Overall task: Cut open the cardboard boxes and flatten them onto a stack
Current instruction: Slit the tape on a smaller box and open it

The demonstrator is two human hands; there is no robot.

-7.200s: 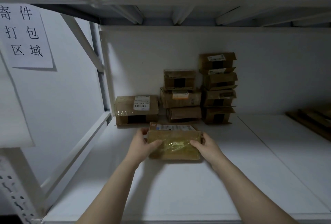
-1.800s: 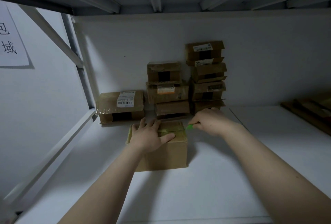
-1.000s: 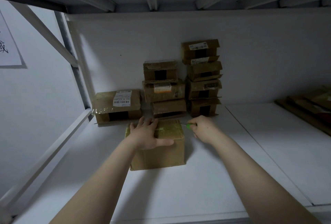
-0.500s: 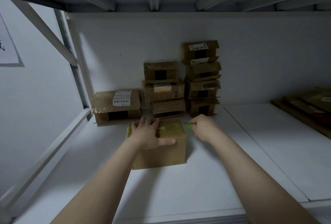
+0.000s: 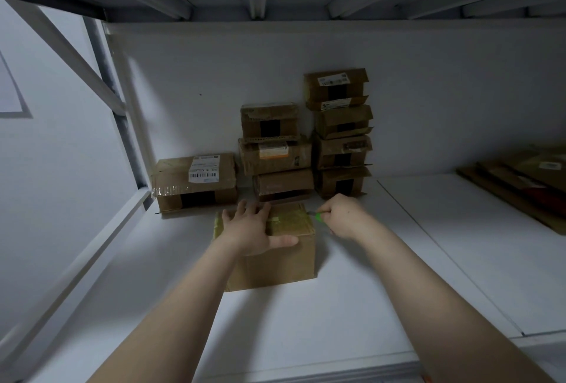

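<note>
slicing toward the bracing hand is the main hazard here. the green cutter (image 5: 317, 216) has its blade at the right edge of the taped top of the box (image 5: 275, 266), at about 3 o'clock from the left hand (image 5: 251, 229). a stroke along the tape (image 5: 291, 221) would run straight at those spread fingers if the blade jumps through slack film. cutting too deep could also score whatever is inside (nothing shows whether the box is empty), and a weak press could let the box skid on the smooth white shelf (image 5: 352, 306).

the left hand lies flat on the box top, fingers straight and spread toward 12 o'clock, thumb out toward 3 o'clock near the front edge, pressing rather than gripping. the right hand (image 5: 341, 214) is curled round the cutter, knuckles up, just beside the box's right side, its forearm coming in from 5 o'clock.

the box stands upright mid-shelf, just in front of the stacked boxes (image 5: 275, 153) at 12 o'clock. flattened cardboard (image 5: 520, 180) lies well apart at 2 o'clock.
</note>
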